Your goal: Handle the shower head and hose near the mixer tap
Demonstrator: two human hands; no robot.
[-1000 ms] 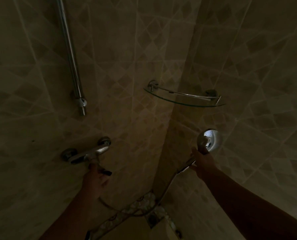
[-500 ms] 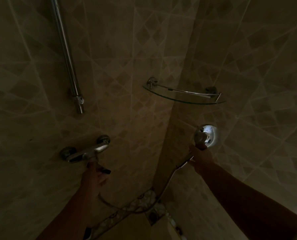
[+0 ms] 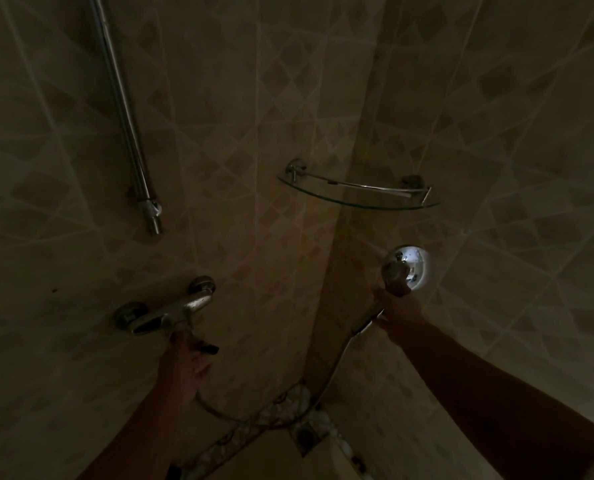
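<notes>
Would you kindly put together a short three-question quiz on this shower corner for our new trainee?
1. True or false: the right hand grips the shower head.
2. What does the left hand reach to? A) glass shelf B) mixer tap C) riser rail
3. Fill in: the hose sags toward the ____ between the walls.

Key: 1 true; 2 B; 3 corner.
</notes>
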